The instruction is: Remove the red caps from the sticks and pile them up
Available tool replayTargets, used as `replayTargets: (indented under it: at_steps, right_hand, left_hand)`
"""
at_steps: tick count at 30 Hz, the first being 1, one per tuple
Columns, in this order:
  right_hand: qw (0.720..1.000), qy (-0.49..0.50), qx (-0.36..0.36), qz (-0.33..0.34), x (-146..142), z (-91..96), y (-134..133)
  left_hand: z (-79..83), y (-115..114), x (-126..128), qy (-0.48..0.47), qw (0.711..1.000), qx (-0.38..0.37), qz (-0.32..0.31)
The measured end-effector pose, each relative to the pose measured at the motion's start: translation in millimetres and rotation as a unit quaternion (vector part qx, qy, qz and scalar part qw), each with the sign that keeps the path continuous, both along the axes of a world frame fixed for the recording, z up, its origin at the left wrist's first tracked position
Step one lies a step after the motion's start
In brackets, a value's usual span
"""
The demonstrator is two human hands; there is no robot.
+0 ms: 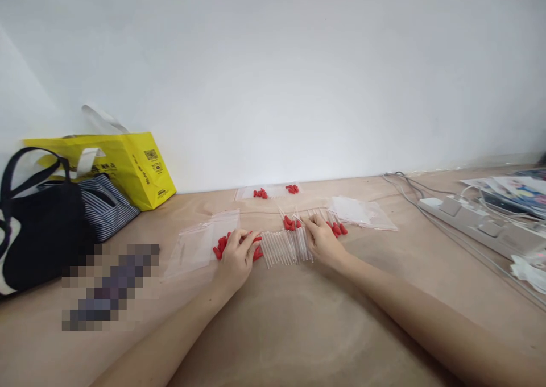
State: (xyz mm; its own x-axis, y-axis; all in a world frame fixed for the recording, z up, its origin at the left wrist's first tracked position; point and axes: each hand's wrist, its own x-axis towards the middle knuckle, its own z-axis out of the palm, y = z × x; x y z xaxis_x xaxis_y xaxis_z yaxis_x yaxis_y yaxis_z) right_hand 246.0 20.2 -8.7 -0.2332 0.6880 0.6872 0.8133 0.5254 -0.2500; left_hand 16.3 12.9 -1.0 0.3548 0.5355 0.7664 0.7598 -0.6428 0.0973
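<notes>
My left hand (236, 260) is closed in a pinch, with a small red bulb-shaped piece (257, 238) at its fingertips. Beside and partly behind it lies a pile of similar red pieces (220, 245), some hidden by the fingers. A row of thin clear sticks (278, 249) lies side by side between my hands. My right hand (323, 240) pinches a thin clear stick (300, 219) near the far end of that row. Just beyond its fingertips is a cluster of red pieces (290, 224). More red pieces (338, 229) lie to its right, next to further sticks.
Clear plastic bags lie left (191, 248) and right (362, 212). Another filled bag (273, 192) rests by the wall. A yellow bag (145, 171) and a black bag (46, 228) stand left, near a pixelated object (113, 284). A power strip (482, 228) with cables sits right, near papers (512, 191).
</notes>
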Motion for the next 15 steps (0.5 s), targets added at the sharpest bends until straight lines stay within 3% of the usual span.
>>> replayTargets:
  at_steps: [6,9,12,15]
  right_hand:
    - [0.989,-0.099,-0.097,-0.057,-24.7,5.4,8.0]
    - [0.982,-0.129,-0.118,-0.077,-33.8,2.8,8.6]
    - [0.979,-0.141,-0.127,-0.081,-39.9,-1.1,8.1]
    - [0.977,-0.146,-0.133,-0.076,-43.5,-4.6,6.7]
  left_hand:
    - [-3.2,8.5,-7.8,-0.046,0.999,-0.001,0.018]
    - [2.9,14.5,-15.5,-0.051,0.997,-0.022,0.044]
    - [17.3,25.9,-24.9,-0.03,0.991,-0.118,0.056]
    - [32.3,42.5,-30.1,0.001,0.968,-0.227,0.108]
